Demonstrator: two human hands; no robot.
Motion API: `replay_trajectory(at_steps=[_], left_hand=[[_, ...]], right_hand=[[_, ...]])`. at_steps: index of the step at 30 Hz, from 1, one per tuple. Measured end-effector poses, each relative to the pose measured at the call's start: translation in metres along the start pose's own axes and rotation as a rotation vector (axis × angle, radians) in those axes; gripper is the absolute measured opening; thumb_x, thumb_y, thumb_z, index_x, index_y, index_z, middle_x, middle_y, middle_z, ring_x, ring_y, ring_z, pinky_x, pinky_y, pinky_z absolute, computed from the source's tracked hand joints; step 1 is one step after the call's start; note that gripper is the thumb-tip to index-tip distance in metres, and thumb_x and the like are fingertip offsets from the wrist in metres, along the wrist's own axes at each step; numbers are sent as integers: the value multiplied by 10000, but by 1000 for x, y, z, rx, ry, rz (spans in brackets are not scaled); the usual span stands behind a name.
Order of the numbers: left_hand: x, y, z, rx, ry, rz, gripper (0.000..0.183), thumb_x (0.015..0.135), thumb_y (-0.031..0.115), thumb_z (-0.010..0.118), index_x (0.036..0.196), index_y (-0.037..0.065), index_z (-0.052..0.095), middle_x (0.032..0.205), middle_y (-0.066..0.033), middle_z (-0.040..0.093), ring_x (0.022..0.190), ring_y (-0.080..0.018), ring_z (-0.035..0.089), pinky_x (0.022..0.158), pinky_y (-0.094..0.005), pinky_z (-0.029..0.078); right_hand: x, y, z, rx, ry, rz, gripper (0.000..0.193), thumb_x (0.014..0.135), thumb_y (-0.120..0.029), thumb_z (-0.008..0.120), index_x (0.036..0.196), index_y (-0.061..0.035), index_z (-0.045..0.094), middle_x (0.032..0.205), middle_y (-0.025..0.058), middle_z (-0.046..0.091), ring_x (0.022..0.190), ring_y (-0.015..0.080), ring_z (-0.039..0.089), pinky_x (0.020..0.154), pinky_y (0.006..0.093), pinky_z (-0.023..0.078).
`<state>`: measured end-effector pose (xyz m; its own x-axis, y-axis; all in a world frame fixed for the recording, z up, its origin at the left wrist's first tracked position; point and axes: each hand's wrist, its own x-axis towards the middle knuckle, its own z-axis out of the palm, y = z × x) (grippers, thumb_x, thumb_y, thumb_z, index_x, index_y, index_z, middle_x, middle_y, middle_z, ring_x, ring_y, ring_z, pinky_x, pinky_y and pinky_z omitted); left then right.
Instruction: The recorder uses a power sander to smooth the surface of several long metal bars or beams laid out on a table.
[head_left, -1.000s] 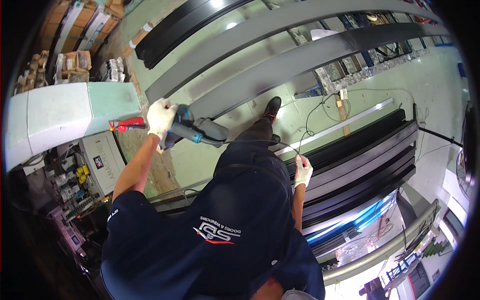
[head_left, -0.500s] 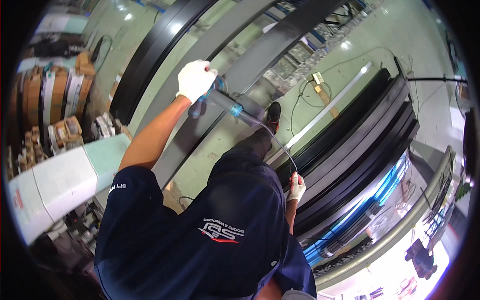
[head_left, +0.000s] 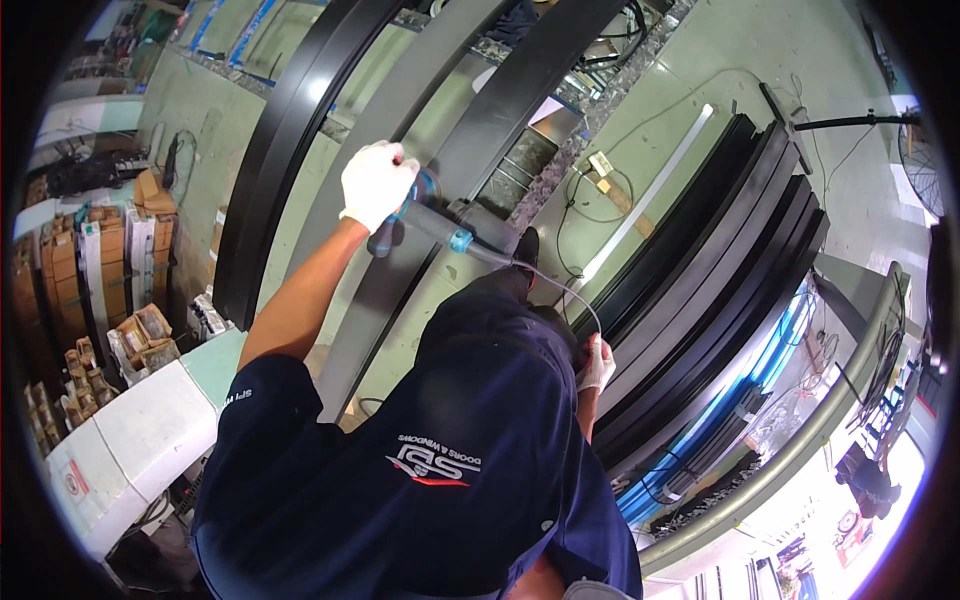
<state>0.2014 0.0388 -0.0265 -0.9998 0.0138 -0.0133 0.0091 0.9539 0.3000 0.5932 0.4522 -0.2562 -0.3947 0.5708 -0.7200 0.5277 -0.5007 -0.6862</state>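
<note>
My left hand [head_left: 377, 184], in a white glove, is closed over the head of a corded power tool, which looks like an angle grinder [head_left: 432, 224] with a dark grey barrel and blue parts. It is over two long grey metal profiles [head_left: 480, 130]; whether its disc touches one cannot be told. From the tool's rear a thin grey cord [head_left: 560, 285] runs across to the right. My right hand [head_left: 597, 365], also gloved, pinches this cord beside my body.
Long black and grey profiles [head_left: 690, 290] lie stacked at the right, near a bright white bar [head_left: 650, 195]. Another black profile [head_left: 290, 130] stretches along the left. Cartons [head_left: 140, 335] and a white-and-green surface [head_left: 140, 430] are farther left. My dark shoe [head_left: 527, 250] is on the green floor.
The view has shifted, so the profiles and tool appear lower and farther left. My left hand keeps its grip on the tool, and my right hand still holds the cord.
</note>
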Motion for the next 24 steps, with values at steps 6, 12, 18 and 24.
replay_trajectory(at_steps=[6,12,18,24], left_hand=[[55,34,8,8,-36,6,283,921,328,785,803,82,706,888,-137,719,936,-379,718,839,-513,568],[113,73,15,11,-43,41,310,939,347,764,805,74,705,904,-143,731,948,-385,723,860,-527,573],[210,136,31,58,-91,87,345,964,405,714,848,84,763,961,-168,774,1000,-408,755,899,-547,593],[345,238,67,79,-74,162,423,944,424,615,928,59,829,1022,-216,818,990,-451,794,924,-559,629]], right_hand=[[44,-47,15,30,30,-17,314,1064,-375,900,1077,-66,849,842,-24,744,710,70,624,657,249,484],[86,-51,18,69,2,-41,355,1057,-337,913,1207,-19,864,959,-16,800,798,63,659,728,239,520],[147,-105,32,21,-24,-6,377,1062,-318,906,1247,7,854,1036,-3,816,879,80,702,807,249,564],[225,-178,35,-112,-193,-14,382,1105,-342,848,1315,-23,824,1027,20,807,863,100,726,758,257,556]])
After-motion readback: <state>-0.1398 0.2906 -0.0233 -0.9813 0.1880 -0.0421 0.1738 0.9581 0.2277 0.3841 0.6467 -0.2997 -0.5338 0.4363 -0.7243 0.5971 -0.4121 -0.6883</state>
